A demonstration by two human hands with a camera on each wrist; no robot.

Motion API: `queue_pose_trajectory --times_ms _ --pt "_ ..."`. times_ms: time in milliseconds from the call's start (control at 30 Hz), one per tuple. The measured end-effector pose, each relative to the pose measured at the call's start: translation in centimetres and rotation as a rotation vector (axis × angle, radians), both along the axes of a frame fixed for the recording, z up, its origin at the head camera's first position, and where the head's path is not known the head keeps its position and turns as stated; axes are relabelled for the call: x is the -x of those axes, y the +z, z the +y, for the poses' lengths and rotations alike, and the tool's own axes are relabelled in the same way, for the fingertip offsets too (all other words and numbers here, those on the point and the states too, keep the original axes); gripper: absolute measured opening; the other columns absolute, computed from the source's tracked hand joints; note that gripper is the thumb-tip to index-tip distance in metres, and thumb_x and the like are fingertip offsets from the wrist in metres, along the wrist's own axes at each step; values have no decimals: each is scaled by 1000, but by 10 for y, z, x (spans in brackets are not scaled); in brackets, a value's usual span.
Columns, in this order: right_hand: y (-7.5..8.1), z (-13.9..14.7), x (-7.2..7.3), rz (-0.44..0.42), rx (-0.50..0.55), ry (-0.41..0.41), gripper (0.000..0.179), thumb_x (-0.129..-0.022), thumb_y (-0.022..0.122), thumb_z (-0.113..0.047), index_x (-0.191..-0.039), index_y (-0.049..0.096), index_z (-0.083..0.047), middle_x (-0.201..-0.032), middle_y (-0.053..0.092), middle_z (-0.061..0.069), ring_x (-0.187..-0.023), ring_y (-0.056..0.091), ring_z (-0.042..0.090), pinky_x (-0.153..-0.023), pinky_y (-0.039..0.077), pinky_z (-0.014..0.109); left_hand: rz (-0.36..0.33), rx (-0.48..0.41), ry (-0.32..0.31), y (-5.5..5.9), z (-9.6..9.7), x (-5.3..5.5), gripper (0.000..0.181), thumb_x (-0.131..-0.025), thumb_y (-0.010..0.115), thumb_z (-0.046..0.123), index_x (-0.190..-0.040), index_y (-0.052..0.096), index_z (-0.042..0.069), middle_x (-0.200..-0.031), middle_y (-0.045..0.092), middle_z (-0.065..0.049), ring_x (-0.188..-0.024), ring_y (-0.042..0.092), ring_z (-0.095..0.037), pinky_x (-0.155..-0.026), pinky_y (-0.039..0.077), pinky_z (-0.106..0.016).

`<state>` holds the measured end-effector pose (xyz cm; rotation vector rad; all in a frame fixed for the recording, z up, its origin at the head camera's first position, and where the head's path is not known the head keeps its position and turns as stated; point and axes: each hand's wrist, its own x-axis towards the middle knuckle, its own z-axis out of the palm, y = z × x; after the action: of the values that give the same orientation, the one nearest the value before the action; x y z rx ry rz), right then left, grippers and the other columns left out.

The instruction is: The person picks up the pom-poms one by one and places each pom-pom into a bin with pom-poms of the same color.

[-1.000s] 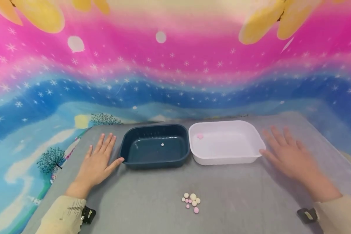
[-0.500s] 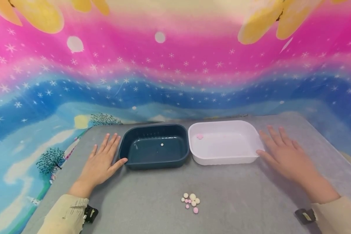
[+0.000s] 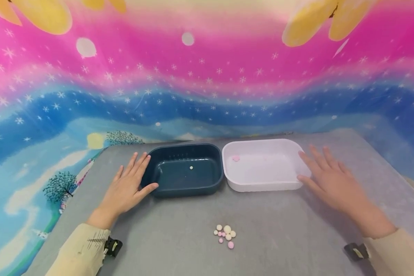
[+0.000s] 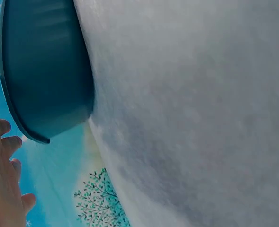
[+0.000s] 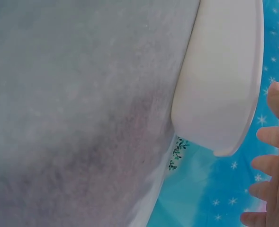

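Two shallow rectangular basins stand side by side, a dark teal basin (image 3: pixel 186 191) on the left and a white basin (image 3: pixel 262 187) on the right. My left hand (image 3: pixel 125 189), fingers spread and straight, hovers at the teal basin's left end; in the left wrist view it shows apart from the basin's wall (image 4: pixel 49 71). My right hand (image 3: pixel 334 188) is likewise spread beside the white basin's right end, holding nothing. One small white ball (image 3: pixel 191 168) lies inside the teal basin. A small pink cluster (image 3: pixel 236 158) lies in the white basin's left part.
A loose group of small cream and pink balls (image 3: pixel 227 229) lies on the grey cloth-covered table (image 3: pixel 179 237), in front of the basins. Behind the table hangs a colourful printed cloth (image 3: pixel 207 84). Black straps (image 3: pixel 113 246) show at both wrists.
My left hand has moved to the right, its thumb and fingers now overlapping the teal basin's left end. My right hand has drifted slightly left toward the white basin. The balls stay put.
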<state>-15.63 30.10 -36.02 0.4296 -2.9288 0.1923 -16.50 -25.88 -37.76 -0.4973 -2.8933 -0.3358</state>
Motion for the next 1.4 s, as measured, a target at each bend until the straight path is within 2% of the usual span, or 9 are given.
queue_pose_trajectory --times_ms 167,433,700,1100,1400 --pt "0 -4 4 9 -10 17 71 -103 44 -49 -162 14 -22 -168 6 15 -154 -10 38 -104 18 80 -21 6 2 3 1 2 92 -94 54 62 -162 7 22 -169 3 3 -157 1 -27 -118 13 -68" --pt "0 -11 5 22 -28 42 71 -103 45 -49 -162 15 -22 -168 2 13 -153 -6 41 -104 20 79 -71 0 18 -1 1 7 94 -93 52 65 -162 5 22 -169 -1 3 -157 0 -25 -117 13 -68" --pt "6 -23 5 22 -35 63 71 -103 44 -49 -162 14 -23 -168 4 14 -153 -5 42 -104 22 78 -86 5 9 1 5 11 94 -94 51 66 -162 5 21 -169 0 1 -157 2 -27 -117 15 -68" --pt "4 -36 0 63 -53 99 70 -102 47 -50 -161 20 -24 -169 10 9 -154 4 42 -106 25 75 -78 -6 -4 -9 13 15 93 -94 50 67 -162 11 17 -169 8 -5 -157 3 -27 -118 16 -67" --pt "7 -49 -1 40 -36 135 68 -103 45 -49 -161 19 -25 -169 2 4 -155 -4 37 -108 23 75 -94 -5 -10 -10 15 17 91 -95 49 65 -162 10 18 -169 8 -5 -157 3 -27 -119 16 -65"
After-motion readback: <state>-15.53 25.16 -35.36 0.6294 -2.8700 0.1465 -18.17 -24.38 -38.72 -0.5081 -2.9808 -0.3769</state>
